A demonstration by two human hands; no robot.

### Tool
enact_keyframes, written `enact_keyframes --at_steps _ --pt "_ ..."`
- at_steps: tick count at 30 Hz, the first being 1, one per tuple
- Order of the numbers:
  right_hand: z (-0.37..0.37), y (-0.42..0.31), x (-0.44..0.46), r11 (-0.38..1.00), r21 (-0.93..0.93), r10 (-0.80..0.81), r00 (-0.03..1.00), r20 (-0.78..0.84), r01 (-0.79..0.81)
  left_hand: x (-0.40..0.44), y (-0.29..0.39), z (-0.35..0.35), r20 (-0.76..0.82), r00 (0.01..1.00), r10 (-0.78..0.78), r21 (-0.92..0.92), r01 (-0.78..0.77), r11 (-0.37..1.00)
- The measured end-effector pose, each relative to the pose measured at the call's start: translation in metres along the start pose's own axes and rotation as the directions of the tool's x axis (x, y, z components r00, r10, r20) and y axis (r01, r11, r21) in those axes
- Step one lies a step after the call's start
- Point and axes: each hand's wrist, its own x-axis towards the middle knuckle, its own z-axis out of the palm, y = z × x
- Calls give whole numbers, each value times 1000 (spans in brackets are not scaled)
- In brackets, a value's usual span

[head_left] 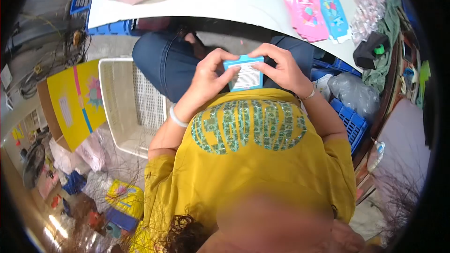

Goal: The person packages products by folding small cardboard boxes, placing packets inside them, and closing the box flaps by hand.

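One small blue box just above the centre of the frame, over the lap, near the hem of a yellow shirt. Gripped near the upper left corner by the left hand and near the upper right corner by the right hand, with fingers pinched on the blue edge and thumbs laid over the face. Impossible to tell any contact with the legs beneath.

Could slip from so shallow a fingertip hold and drop toward the floor, most likely through one hand easing off ahead of the other. Could also buckle along the upper edge from hard thumb pressure, or skew out of square from uneven pushing.

Turned with the printed white panel toward the camera and the blue upper edge toward the table; rotated slightly, with that edge rising toward the right of the frame. Hard to judge the long axis on so foreshortened, nearly square a face; perhaps from shirt to table.

At upper right, on the table, pink cartons beside blue cartons; at left, a white crate near the left leg.
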Motion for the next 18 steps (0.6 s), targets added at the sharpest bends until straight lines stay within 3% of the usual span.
enact_keyframes --at_steps 1,2,3,4,5,6,8,9,12,16,18 --pt "-2 -8 4 997 50 59 998 -29 -57 4 11 -3 -4 1000 -14 13 14 1000" --pt "-5 -13 9 1000 13 10 998 -59 -9 10 23 -8 -10 999 -30 27 30 999" --pt "-9 -16 17 999 -25 -40 995 -86 38 18 32 -14 -7 996 92 194 -89 977" --pt "-13 -20 25 994 -64 -90 990 -112 83 30 37 -23 60 941 332 404 -327 854" --pt "-20 -26 36 941 -250 -262 958 -118 227 38 41 -29 47 902 430 468 -400 788" --pt "-23 -28 47 897 -295 -379 916 -132 329 45 43 -32 38 852 522 529 -460 713" --pt "-23 -26 62 745 -545 -537 831 -147 385 61 38 -33 -37 744 668 677 -473 564" --pt "-25 -22 62 717 -597 -537 831 -145 360 68 27 -37 -19 739 673 764 -423 487" --pt "-29 4 55 642 -719 -513 846 -147 264 67 -15 -45 18 870 493 950 -168 263" --pt "-94 75 16 617 -786 -373 892 -256 33 47 -35 -40 -16 914 406 899 -165 405" --pt "-146 104 2 542 -770 -241 816 -526 -336 44 -37 -37 -51 917 396 868 -156 471"
